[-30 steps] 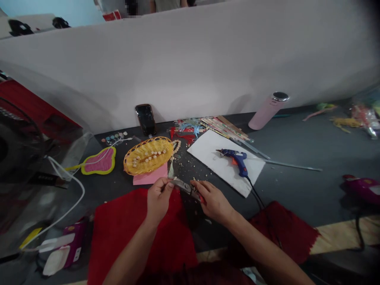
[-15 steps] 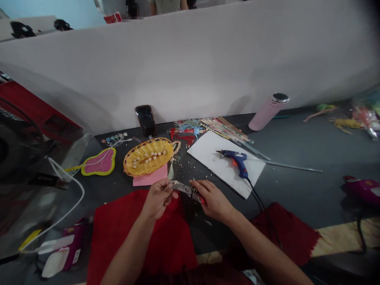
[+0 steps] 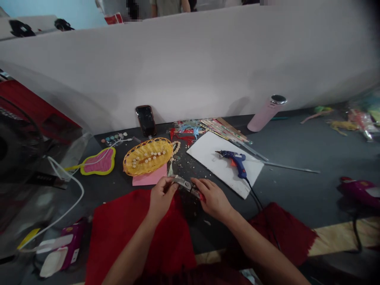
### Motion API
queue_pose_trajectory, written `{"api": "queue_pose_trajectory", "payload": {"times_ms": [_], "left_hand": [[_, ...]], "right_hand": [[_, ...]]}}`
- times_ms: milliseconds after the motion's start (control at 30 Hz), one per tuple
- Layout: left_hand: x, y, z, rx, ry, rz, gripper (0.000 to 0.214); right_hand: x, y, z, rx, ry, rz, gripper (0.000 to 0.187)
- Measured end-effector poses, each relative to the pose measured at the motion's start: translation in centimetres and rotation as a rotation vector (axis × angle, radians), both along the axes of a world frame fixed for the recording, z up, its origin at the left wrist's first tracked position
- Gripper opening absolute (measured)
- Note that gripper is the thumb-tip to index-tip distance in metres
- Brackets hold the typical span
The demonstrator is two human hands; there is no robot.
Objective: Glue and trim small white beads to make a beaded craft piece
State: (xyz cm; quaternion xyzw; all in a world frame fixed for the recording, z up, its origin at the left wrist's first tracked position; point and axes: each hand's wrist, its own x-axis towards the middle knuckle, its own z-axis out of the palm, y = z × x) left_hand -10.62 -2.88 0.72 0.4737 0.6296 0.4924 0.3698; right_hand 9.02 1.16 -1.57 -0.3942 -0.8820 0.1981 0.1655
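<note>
My right hand is closed around the red handles of small metal pliers, whose jaws point left. My left hand pinches something tiny right at the jaw tips; I cannot make out what it is. Both hands hover over a red cloth at the near edge of the dark table. Just beyond them lie a yellow woven basket holding several pale beads, a pink paper sheet and a small tassel.
A blue glue gun rests on a white sheet, its cord trailing toward me. Coloured sticks, a phone, a pink bottle, a pink-and-green fan shape, a white cable and a purple device surround the area. A white partition stands behind.
Both hands and the pliers stay almost in place, shifting slightly up and left. The left fingers stay pinched at the jaw tips.
</note>
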Motion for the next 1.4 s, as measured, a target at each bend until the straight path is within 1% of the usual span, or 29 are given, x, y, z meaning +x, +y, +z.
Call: {"api": "queue_pose_trajectory", "payload": {"times_ms": [67, 100, 167, 233, 400, 467, 533, 733, 900, 1000, 1067, 1133, 1233, 1400], "left_hand": [[0.0, 0.0, 0.1, 0.013, 0.127, 0.015, 0.016], [-0.1, 0.0, 0.2, 0.011, 0.155, 0.012, 0.016], [-0.4, 0.0, 0.3, 0.001, 0.137, -0.021, 0.016], [-0.7, 0.1, 0.4, -0.035, 0.045, -0.069, 0.016], [-1.5, 0.3, 0.0, -0.190, -0.287, -0.175, 0.016], [-1.7, 0.3, -0.1, -0.223, -0.364, -0.188, 0.017], [-1.7, 0.4, -0.2, -0.239, -0.395, -0.188, 0.018], [-1.6, 0.3, -0.2, -0.227, -0.424, -0.186, 0.018], [-1.1, 0.4, -0.3, -0.182, -0.389, -0.140, 0.019], [-0.7, 0.4, 0.0, -0.138, -0.328, -0.119, 0.017], [-0.7, 0.4, 0.4, -0.145, -0.337, -0.117, 0.017], [-0.8, 0.4, 0.8, -0.194, -0.408, -0.126, 0.017], [-1.2, 0.3, 1.1, -0.312, -0.573, -0.176, 0.022], [-2.3, 0.2, 0.5, -0.428, -0.782, -0.305, 0.031]], "right_hand": [[0.0, 0.0, 0.2, -0.001, -0.018, 0.010, 0.058], [0.0, 0.1, 0.3, -0.002, -0.025, 0.017, 0.059], [0.1, 0.1, 0.4, -0.006, -0.034, 0.029, 0.060], [0.2, 0.1, 0.6, -0.009, -0.037, 0.041, 0.062], [0.5, 0.2, 0.8, -0.005, -0.054, 0.063, 0.065], [0.6, 0.2, 0.8, -0.003, -0.058, 0.068, 0.065], [0.5, 0.3, 0.8, 0.001, -0.057, 0.066, 0.065], [0.4, 0.1, 0.4, -0.012, -0.041, 0.053, 0.058], [0.3, 0.0, 0.3, -0.008, -0.054, 0.029, 0.054], [0.4, 0.2, 0.3, 0.013, -0.061, 0.026, 0.056], [0.4, 0.3, 0.5, 0.023, -0.063, 0.038, 0.058], [0.5, 0.4, 0.6, 0.019, -0.063, 0.055, 0.061], [0.7, 0.5, 0.8, -0.002, -0.062, 0.087, 0.066], [0.9, 0.6, 0.9, -0.015, -0.034, 0.138, 0.066]]}}
